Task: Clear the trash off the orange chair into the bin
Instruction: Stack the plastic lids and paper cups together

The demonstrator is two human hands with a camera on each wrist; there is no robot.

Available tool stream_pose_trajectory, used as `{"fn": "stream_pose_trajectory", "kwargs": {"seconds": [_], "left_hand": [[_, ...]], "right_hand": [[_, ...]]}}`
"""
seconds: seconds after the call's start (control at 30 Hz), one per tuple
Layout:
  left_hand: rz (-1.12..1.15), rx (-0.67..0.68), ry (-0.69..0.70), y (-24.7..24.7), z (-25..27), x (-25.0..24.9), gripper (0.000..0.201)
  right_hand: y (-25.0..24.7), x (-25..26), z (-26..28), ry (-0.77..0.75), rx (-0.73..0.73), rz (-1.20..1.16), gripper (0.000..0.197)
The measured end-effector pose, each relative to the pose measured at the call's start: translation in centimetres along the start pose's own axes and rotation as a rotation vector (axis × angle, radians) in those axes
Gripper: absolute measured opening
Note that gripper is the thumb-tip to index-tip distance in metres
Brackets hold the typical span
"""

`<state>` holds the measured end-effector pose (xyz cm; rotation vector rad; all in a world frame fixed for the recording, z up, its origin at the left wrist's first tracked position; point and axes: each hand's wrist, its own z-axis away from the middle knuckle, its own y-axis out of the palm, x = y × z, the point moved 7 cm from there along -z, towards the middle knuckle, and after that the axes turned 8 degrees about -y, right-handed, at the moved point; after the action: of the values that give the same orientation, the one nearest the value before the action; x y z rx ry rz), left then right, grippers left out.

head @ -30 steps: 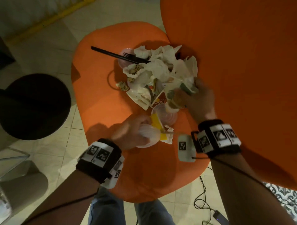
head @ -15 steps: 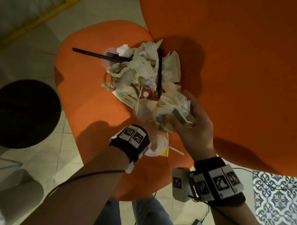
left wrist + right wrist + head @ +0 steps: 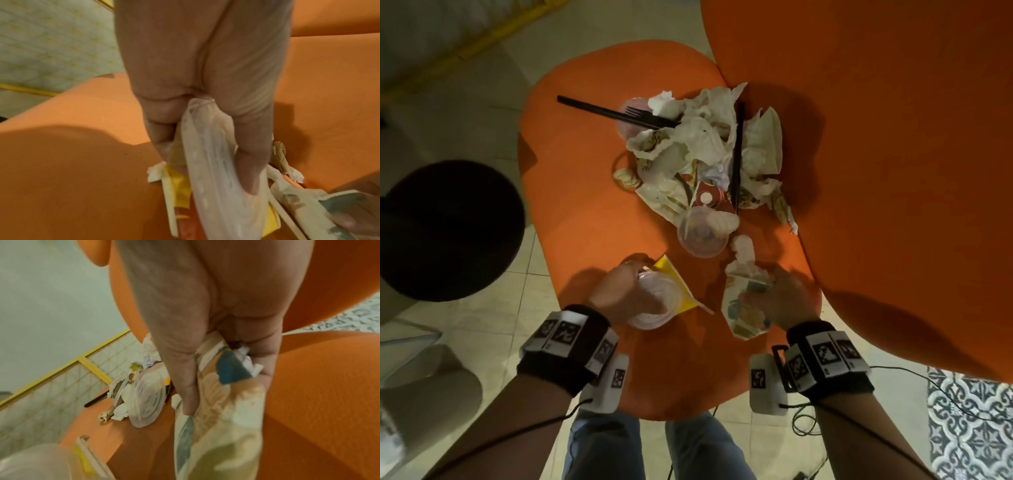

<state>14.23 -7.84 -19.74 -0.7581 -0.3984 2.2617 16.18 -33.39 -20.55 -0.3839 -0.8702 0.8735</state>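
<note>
Orange fills most of the frame: your chair takes the centre and right of the head view, its seat carrying the trash. The bin, a dark round mouth at the left edge, stands on the floor just beside the seat. The main pile of crumpled napkins, wrappers and a plastic lid sits upper centre, with a black fork lying across its upper left. Half a second ago your right hand was up at the pile's edge; now it has drawn back to lower centre with a printed paper wrapper, so that piece has come free of the heap. Your right hand has fingers and thumb curled round that wrapper, as the right wrist view shows. Your left hand, which was reaching across under the right, has also pulled back to lower centre-left, fingers closed on a clear cup with a yellow card under it. Both hands look loaded, so I judge a swing left to the bin comes next; most of the trash is not yet cleared.
</note>
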Motion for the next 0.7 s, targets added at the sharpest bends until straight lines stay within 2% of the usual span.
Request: {"fn": "stream_pose_trajectory", "kwargs": {"seconds": [0.1, 0.17, 0.23, 0.3, 0.33, 0.43, 0.5, 0.6, 0.7], "left_hand": [[0.060, -0.046, 0.012, -0.3, 0.4, 0.5, 0.075], [0.111, -0.056, 0.035, -0.3, 0.5, 0.7, 0.074], [0.179, -0.073, 0.031, -0.5, 0.5, 1.3, 0.063], [0.270, -0.089, 0.012, -0.9, 0.7, 2.2, 0.049], [0.330, -0.089, 0.012, -1.1, 0.8, 2.7, 0.049], [0.513, -0.113, -0.003, -1.7, 1.3, 4.7, 0.062], [0.615, -0.143, -0.011, -2.4, 1.9, 6.4, 0.059], [0.710, -0.192, 0.014, -3.5, 3.1, 8.7, 0.043], [0.766, -0.242, 0.030, -4.6, 4.3, 11.6, 0.042]], "right_hand": [[0.2, 0.7, 0.2, 0.003, 0.006, 0.008, 0.035], [0.5, 1.1, 0.6, 0.011, 0.075, -0.005, 0.021], [0.8, 1.1, 0.7, 0.045, 0.139, -0.049, 0.011], [1.0, 1.3, 0.8, 0.056, 0.165, -0.069, 0.012], [1.1, 1.7, 0.8, 0.043, 0.161, -0.086, 0.013], [1.6, 3.5, 1.4, -0.018, 0.120, -0.188, 0.021], [2.4, 5.2, 1.8, -0.060, 0.105, -0.225, 0.025], [3.9, 8.3, 2.1, -0.157, 0.093, -0.185, 0.023], [5.8, 12.8, 2.9, -0.309, 0.100, -0.080, 0.017]]}}
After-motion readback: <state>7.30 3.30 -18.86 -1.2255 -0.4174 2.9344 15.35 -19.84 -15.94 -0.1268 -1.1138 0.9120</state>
